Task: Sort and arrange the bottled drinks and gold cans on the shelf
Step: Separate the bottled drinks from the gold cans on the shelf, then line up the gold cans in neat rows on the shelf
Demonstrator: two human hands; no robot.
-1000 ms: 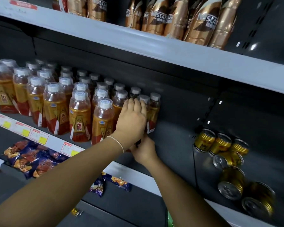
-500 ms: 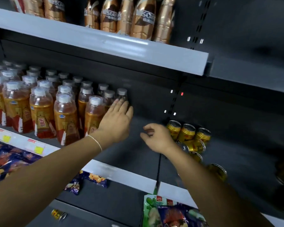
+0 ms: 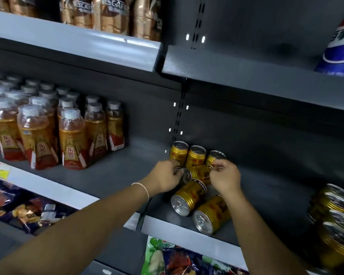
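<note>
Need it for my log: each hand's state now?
Left hand: grips the tipped gold can.
Right hand: grips the same can.

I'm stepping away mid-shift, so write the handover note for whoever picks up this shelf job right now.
Left hand grips one end of the tipped can; right hand grips the other end.
Three upright cans stand behind it; two fallen cans lie in front; a can heap sits far right.
Bottled drinks stand grouped at left.
Done: bottles look ordered.
Left: stand up the tipped can and fallen cans, then probably tidy the heap.
</note>
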